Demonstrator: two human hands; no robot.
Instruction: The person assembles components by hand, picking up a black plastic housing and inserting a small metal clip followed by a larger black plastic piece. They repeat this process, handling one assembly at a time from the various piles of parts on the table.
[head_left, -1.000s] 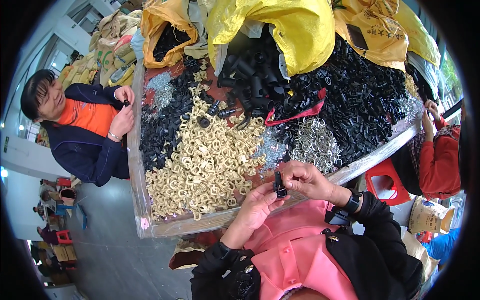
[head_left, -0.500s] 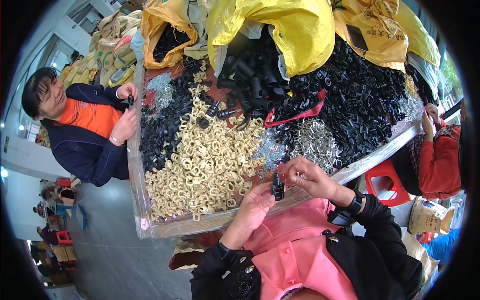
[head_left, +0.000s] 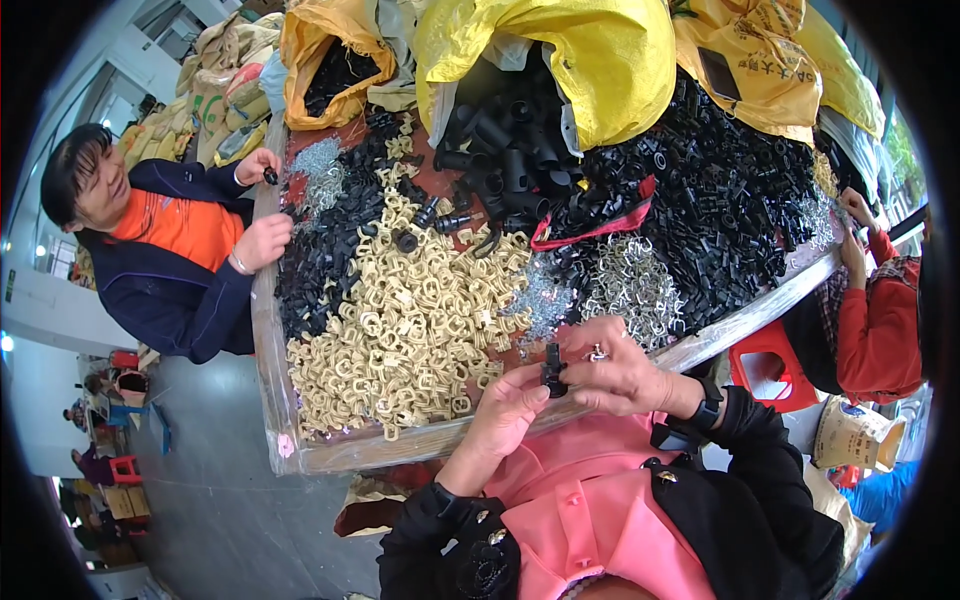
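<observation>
My left hand [head_left: 512, 408] and my right hand [head_left: 612, 368] meet over the near edge of the work table [head_left: 272, 390]. Between their fingertips they pinch a small black plastic part [head_left: 552, 368]. Just beyond the hands lies a heap of beige plastic clips [head_left: 400, 320]. Right of that heap, a pile of small silver metal clips [head_left: 630, 285] sits close to my right hand. My sleeves are black over a pink top, and a dark watch is on my right wrist.
Black plastic tubes and fittings [head_left: 700, 190] cover the far table under yellow sacks [head_left: 560, 50]. A person in an orange and navy jacket [head_left: 180, 250] works at the left edge. Another person's red sleeve [head_left: 880, 320] is at right, near a red stool [head_left: 765, 365].
My hands have stayed together at the table edge, turning the black part slightly between the fingers. The person at left has lowered one hand onto the black parts.
</observation>
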